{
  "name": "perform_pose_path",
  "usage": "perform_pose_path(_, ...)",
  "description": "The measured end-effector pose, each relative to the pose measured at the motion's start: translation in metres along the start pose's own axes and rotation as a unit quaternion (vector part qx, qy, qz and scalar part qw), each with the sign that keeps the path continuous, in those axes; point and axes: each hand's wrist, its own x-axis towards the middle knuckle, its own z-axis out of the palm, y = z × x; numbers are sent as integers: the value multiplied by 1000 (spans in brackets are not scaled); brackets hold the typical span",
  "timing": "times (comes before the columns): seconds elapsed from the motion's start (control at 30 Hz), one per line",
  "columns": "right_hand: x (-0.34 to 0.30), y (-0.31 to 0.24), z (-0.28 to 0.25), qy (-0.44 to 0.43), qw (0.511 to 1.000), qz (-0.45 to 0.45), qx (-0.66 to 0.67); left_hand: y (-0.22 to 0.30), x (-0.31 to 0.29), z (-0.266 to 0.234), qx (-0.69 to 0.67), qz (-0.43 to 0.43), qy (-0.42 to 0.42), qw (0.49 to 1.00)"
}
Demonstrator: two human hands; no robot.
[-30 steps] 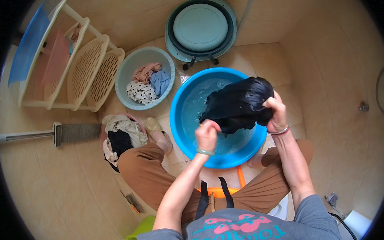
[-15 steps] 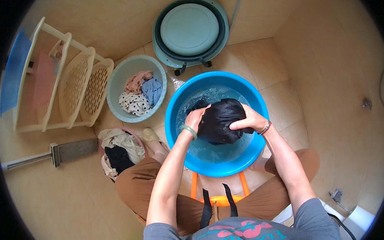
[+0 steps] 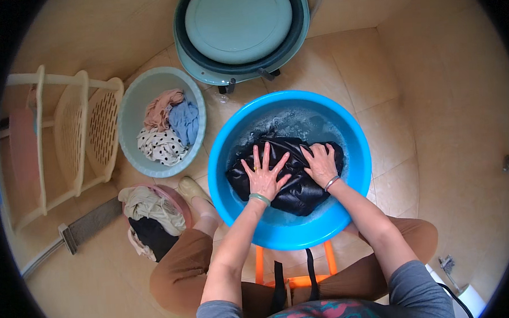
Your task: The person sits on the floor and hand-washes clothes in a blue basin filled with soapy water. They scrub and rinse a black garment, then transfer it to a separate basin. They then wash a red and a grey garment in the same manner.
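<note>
A shiny black garment (image 3: 301, 194) lies spread in the soapy water of a bright blue basin (image 3: 295, 237). Its exact kind cannot be made out. My left hand (image 3: 265, 178) presses flat on the garment's left part, fingers spread wide, with a green bangle at the wrist. On its right part rests my right hand (image 3: 321, 166), fingers slightly apart and bent, palm down on the wet cloth. Neither hand grips the fabric. Foam and bluish water show around the cloth, mostly toward the far rim.
To the left stands a pale green basin (image 3: 126, 139) holding pink, blue and polka-dot clothes. Nearer is a pink basin (image 3: 180, 205) heaped with white and black clothes. A cream shelf rack (image 3: 83, 129), a sponge mop (image 3: 95, 223), a folded green tub (image 3: 240, 26) and an orange stool (image 3: 301, 281) surround me.
The black garment was bunched up and held between both hands above the water. Now it is down and spread out in the basin, with both hands opened onto it.
</note>
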Motion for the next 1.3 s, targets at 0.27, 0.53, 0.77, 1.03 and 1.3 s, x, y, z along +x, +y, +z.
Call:
perform_pose_path(0.27, 18, 9, 65, -84, 994, 34, -53, -17, 30, 53, -28, 3, -42, 999)
perform_pose_path(0.53, 62, 21, 75, -74, 995, 65, -17, -54, 47, 156, -319, -161, -67, 932)
perform_pose_path(0.77, 94, 37, 75, -162, 984, 70, 16, -62, 98, 132, -341, -205, -105, 911)
perform_pose_path(1.03, 106, 29, 53, -21, 949, 208, 234, -62, 110, 72, -190, -130, -153, 961)
perform_pose_path(1.3, 64, -3, -78, 77, 785, 95, 607, -44, 71, -13, -771, -164, 23, 615)
